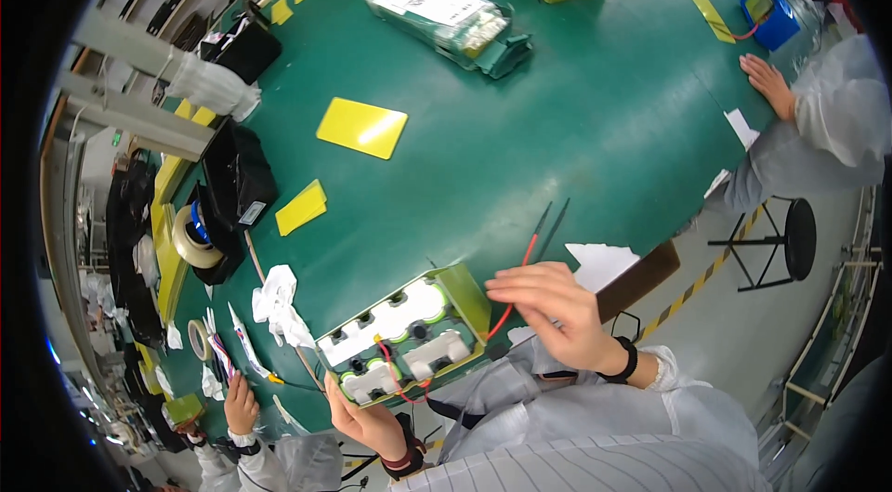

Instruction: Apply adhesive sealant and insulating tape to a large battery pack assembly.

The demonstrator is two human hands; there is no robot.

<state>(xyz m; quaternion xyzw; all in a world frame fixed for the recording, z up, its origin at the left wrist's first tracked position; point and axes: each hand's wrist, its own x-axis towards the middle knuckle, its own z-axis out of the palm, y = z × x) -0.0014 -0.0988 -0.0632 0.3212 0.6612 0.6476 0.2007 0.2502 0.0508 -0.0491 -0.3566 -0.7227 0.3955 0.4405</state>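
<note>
The right hand's (556, 311) fingers are loosely curled and slightly spread, and seem to pinch a red wire (517, 283) that runs up onto the table beside a thin black wire (555, 224); the exact grip is hard to make out at this size. The left hand (358, 413) has its fingers pressed against the near lower edge of the battery pack (404, 336), thumb along the side, steadying it. The pack lies at the near edge of the green table (576, 120), its green-ringed cells joined by white plates, with red leads looping over the top. A white paper (602, 262) sits just beside the right hand. A crumpled white cloth (279, 304) lies to the pack's left. Farther off are a yellow sheet (362, 128) and a wrapped pack (446, 18). Another person's hand (769, 83) rests on the table's far right edge.
</note>
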